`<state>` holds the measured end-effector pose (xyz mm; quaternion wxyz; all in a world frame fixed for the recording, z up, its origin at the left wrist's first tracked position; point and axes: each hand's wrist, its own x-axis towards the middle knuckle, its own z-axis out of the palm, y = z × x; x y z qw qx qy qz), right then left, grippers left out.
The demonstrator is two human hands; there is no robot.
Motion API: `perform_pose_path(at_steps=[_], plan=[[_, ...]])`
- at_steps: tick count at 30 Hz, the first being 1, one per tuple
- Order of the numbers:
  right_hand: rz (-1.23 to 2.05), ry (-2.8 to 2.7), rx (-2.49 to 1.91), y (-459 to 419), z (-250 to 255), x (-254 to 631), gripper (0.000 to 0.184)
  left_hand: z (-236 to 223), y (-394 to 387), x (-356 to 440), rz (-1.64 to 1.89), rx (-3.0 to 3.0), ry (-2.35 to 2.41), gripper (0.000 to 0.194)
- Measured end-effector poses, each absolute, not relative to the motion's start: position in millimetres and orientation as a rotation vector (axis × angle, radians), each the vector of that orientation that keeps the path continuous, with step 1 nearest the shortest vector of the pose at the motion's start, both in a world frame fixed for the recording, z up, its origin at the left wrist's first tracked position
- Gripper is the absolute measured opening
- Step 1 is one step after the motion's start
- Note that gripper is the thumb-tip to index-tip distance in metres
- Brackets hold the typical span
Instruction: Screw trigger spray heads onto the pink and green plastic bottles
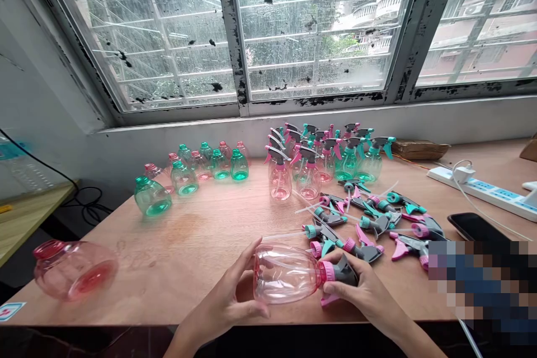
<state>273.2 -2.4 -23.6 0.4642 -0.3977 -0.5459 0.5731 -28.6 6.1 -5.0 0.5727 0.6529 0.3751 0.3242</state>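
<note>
Plywood table edge (pixel 126 321) sits just below left hand (pixel 226 291) and right hand (pixel 361 293), grip clamped on a pink spray bottle (pixel 287 274).

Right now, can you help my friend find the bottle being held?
Start at the big window, then look down to the wooden table near edge. There, a left hand and right hand hold a pink plastic spray bottle sideways. No other bottle is being held, and its grey sprayer points right.

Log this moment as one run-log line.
left hand: holds pink plastic spray bottle | right hand: grips its grey trigger sprayer | nearby: loose trigger sprayers, capped spray bottles
</note>
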Motion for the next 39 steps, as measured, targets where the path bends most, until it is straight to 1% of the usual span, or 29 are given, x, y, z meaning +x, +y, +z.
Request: perform_pose_path(at_steps=[5, 10, 12, 14, 17, 20, 22, 24, 26, 28, 29, 31, 35, 39], plan=[[1.411, -1.273, -0.976, -5, -21, 272, 0.030, -5, 7, -29, 0.737, 1.694, 0.959, 0.098], [1.414, -1.238, -0.992, -6, -21, 272, 0.033, 3, 0, -21, 0.834, 1.978, 1.053, 0.077], [1.394, -1.252, -0.987, -4, -22, 271, 0.033, 4, -3, -19, 0.886, 2.094, 1.036, 0.073], [1.382, -1.253, -0.988, -2, -24, 270, 0.033, 4, -3, -19, 0.905, 2.190, 1.028, 0.074], [1.304, -1.279, -1.070, -2, -21, 274, 0.033, 2, -1, -19, 0.864, 2.246, 1.083, 0.083], [1.074, -1.309, -1.200, -10, -8, 291, 0.031, 0, 1, -18, 0.791, 2.224, 1.152, 0.097], [0.821, -1.251, -1.302, -14, 9, 311, 0.034, -1, 2, -17, 0.809, 2.188, 1.139, 0.101], [0.539, -1.201, -1.435, -11, 30, 333, 0.041, -2, 2, -17, 0.880, 2.149, 1.093, 0.093], [0.358, -1.176, -1.580, 5, 53, 354, 0.045, -2, 3, -18, 0.919, 2.113, 1.064, 0.085], [0.210, -1.276, -1.639, 31, 71, 371, 0.049, -1, 4, -19, 0.909, 2.085, 1.058, 0.084], [0.111, -1.355, -1.654, 48, 78, 377, 0.050, -1, 5, -19, 0.893, 2.077, 1.057, 0.084], [-0.059, -1.585, -1.677, 83, 87, 386, 0.046, 1, 6, -19, 0.865, 2.060, 1.056, 0.083], [-0.101, -1.761, -1.713, 140, 87, 389, 0.039, 3, 5, -19, 0.844, 2.024, 1.058, 0.079], [-0.160, -1.854, -1.770, 168, 81, 384, 0.037, 4, 4, -20, 0.811, 1.998, 1.067, 0.076]])
